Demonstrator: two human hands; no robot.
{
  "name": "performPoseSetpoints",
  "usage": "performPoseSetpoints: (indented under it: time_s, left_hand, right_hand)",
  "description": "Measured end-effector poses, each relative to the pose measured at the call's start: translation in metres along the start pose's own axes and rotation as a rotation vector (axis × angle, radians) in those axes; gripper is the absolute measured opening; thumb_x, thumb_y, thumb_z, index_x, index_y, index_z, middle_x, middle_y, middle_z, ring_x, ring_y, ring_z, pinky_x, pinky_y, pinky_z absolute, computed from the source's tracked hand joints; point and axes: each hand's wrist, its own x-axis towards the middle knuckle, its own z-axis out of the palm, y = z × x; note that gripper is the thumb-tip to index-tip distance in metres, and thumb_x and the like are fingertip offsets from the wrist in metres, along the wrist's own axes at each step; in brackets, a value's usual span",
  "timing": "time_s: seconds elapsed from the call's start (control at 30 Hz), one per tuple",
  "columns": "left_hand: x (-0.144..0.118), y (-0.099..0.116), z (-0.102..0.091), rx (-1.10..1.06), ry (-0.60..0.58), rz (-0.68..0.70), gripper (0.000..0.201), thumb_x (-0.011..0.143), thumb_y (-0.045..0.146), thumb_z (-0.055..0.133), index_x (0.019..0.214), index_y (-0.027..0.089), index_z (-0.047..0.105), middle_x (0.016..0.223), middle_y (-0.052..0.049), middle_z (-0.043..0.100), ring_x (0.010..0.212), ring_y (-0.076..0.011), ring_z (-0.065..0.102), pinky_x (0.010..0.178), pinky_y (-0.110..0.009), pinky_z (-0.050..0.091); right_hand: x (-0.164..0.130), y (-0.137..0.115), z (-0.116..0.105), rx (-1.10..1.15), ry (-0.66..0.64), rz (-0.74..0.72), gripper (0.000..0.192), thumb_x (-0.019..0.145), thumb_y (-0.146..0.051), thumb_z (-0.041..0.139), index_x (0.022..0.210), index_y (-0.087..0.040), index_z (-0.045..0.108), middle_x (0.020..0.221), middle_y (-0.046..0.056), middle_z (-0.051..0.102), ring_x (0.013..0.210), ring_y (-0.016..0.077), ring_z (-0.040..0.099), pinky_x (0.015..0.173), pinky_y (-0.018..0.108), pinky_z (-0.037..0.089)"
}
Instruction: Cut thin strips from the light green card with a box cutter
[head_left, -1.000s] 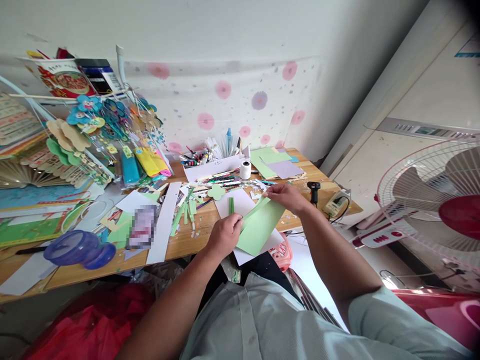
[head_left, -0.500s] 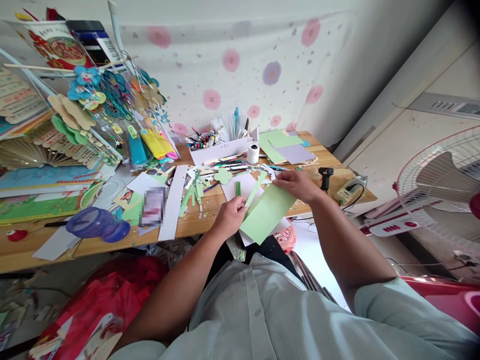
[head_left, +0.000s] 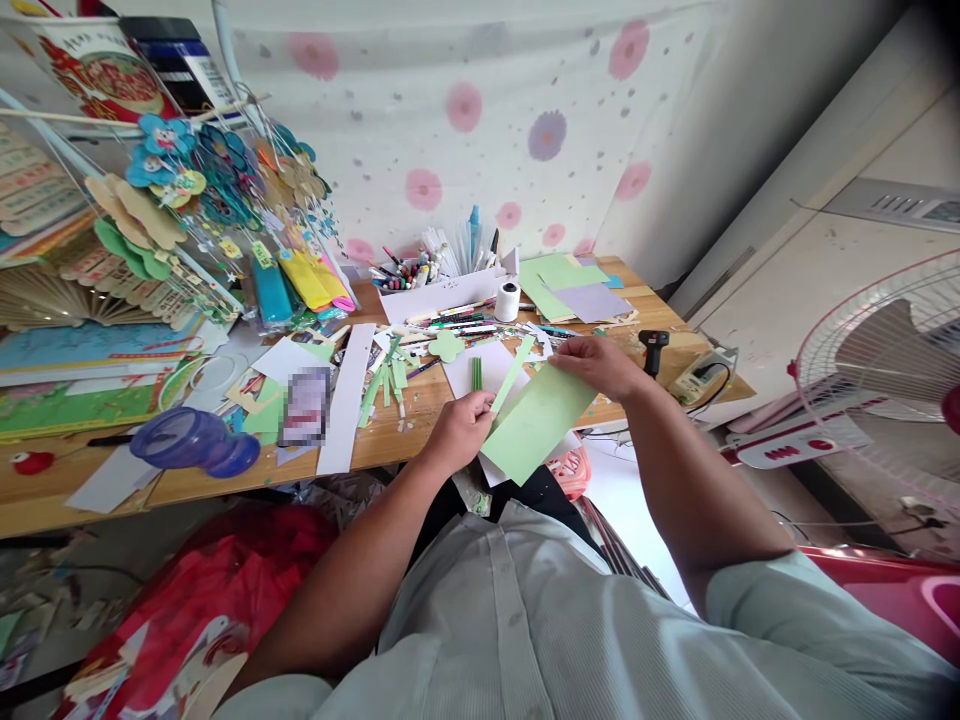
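Note:
A light green paper sheet (head_left: 541, 425) is held tilted over the table's front edge. My right hand (head_left: 600, 367) pinches its upper right corner between thumb and fingers. At the sheet's left edge, my left hand (head_left: 463, 430) is closed on a narrow green paper strip (head_left: 513, 374); whether it grips the sheet too I cannot tell. Behind them lies white paper (head_left: 459, 372), partly covered, with a small bunch of dark green strips (head_left: 477, 373) on it. A green flower-shaped paper cutout (head_left: 447, 345) rests just beyond.
Green paper scraps (head_left: 386, 385) and a long white strip (head_left: 347, 400) lie to the left, near a blue plastic container (head_left: 187, 440). A pen box (head_left: 442, 297), a thread spool (head_left: 507, 301) and stacked coloured paper (head_left: 589, 303) stand behind. A black-handled tool (head_left: 654, 350) and fan (head_left: 885, 350) are right.
The camera view has shifted slightly. Both hands keep their hold on the green paper, with almost no movement.

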Motion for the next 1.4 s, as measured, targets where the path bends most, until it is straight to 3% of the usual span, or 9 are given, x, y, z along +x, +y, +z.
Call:
performPoseSetpoints:
  time_s: [0.3,0.67,1.0,1.23,1.4]
  left_hand:
    - [0.000,-0.001,0.000,-0.016,-0.004,-0.046,0.020,0.095,0.021,0.066,0.110,0.022,0.079,0.095,-0.004,0.084,0.087,-0.0209,0.078,0.074,-0.027,0.055]
    - [-0.002,-0.001,-0.001,-0.003,0.006,-0.046,0.024,0.094,0.023,0.066,0.113,0.021,0.079,0.090,-0.003,0.082,0.083,-0.0202,0.076,0.076,-0.028,0.055]
    - [-0.007,0.003,-0.010,-0.072,-0.033,-0.026,0.028,0.091,0.017,0.063,0.113,0.022,0.080,0.107,-0.005,0.084,0.097,-0.0219,0.077,0.086,-0.030,0.060]
    - [-0.009,-0.006,-0.018,-0.154,0.084,-0.077,0.025,0.089,0.024,0.068,0.110,0.023,0.082,0.108,-0.005,0.085,0.099,-0.0231,0.078,0.088,-0.033,0.062]
    - [-0.008,-0.014,-0.021,-0.298,0.184,-0.120,0.025,0.087,0.034,0.075,0.107,0.021,0.084,0.107,-0.007,0.084,0.096,-0.0235,0.078,0.087,-0.033,0.061]
  right_hand:
    - [-0.004,-0.004,0.001,0.046,0.004,0.037,0.046,0.079,-0.064,0.082,0.078,-0.020,0.069,0.069,0.001,0.065,0.061,0.0165,0.055,0.053,0.029,0.037]
    - [-0.003,0.004,0.001,0.019,0.008,0.050,0.044,0.078,-0.062,0.082,0.075,-0.020,0.067,0.067,-0.001,0.063,0.062,0.0153,0.053,0.054,0.028,0.037]
    - [0.000,0.013,0.004,0.134,0.043,0.064,0.049,0.076,-0.068,0.083,0.082,-0.021,0.070,0.072,0.001,0.066,0.064,0.0166,0.054,0.055,0.028,0.036]
    - [0.005,0.037,0.015,0.250,0.135,0.092,0.053,0.072,-0.070,0.085,0.080,-0.022,0.065,0.070,-0.001,0.063,0.060,0.0158,0.053,0.055,0.028,0.039]
    - [0.000,0.045,0.028,0.410,0.105,0.159,0.054,0.069,-0.070,0.089,0.083,-0.025,0.063,0.072,0.001,0.068,0.061,0.0204,0.061,0.055,0.032,0.047]
